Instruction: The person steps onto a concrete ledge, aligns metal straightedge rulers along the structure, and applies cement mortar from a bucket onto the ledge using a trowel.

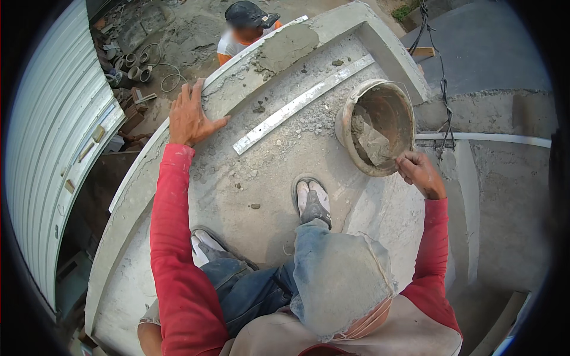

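Note:
My left hand [191, 117] lies flat, fingers spread, on the raised concrete edge [237, 77] of a slab I crouch on. My right hand [419, 172] grips the near rim of a round, mortar-stained bucket [380, 127] that is tipped toward me and holds a lump of grey mortar [371, 139]. A patch of wet mortar [288, 47] sits on the edge farther along. Both my arms wear red sleeves, and my sandalled feet [313, 202] rest on the slab.
A long metal straightedge [300, 104] lies across the slab among mortar crumbs. Below, beyond the edge, stands a person in a dark cap [249, 18]. A corrugated metal wall [53, 136] drops at the left. A black rope [442, 89] hangs at the right.

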Tool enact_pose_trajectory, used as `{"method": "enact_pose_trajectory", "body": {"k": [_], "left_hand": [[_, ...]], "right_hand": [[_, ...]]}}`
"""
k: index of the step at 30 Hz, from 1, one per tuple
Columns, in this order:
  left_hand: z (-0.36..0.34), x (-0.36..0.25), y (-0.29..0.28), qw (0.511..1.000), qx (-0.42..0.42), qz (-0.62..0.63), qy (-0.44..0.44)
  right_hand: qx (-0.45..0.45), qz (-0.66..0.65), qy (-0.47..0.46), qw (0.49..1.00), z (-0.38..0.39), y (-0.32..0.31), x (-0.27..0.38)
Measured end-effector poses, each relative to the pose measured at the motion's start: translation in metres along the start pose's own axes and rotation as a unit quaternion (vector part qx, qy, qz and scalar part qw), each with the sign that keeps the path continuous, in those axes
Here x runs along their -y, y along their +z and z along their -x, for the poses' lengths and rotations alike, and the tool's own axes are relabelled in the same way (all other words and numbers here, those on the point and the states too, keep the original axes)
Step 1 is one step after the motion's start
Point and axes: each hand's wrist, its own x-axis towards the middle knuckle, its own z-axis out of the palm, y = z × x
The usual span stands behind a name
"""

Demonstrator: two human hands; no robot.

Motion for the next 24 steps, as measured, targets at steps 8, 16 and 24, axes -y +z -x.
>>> {"method": "enact_pose_trajectory", "body": {"k": [8,16,24], "left_hand": [[0.003,0.004,-0.002,1.0,-0.019,0.001,0.017],[-0.003,-0.002,-0.001,1.0,-0.019,0.018,0.011],[0.003,0.0,0.002,0.999,-0.026,0.032,0.007]], "right_hand": [[-0.069,-0.186,-0.17,0.965,0.016,0.068,0.1],[-0.387,0.157,-0.385,0.823,-0.068,0.159,0.163],[-0.192,0.171,-0.328,0.909,-0.13,0.176,0.164]]}}
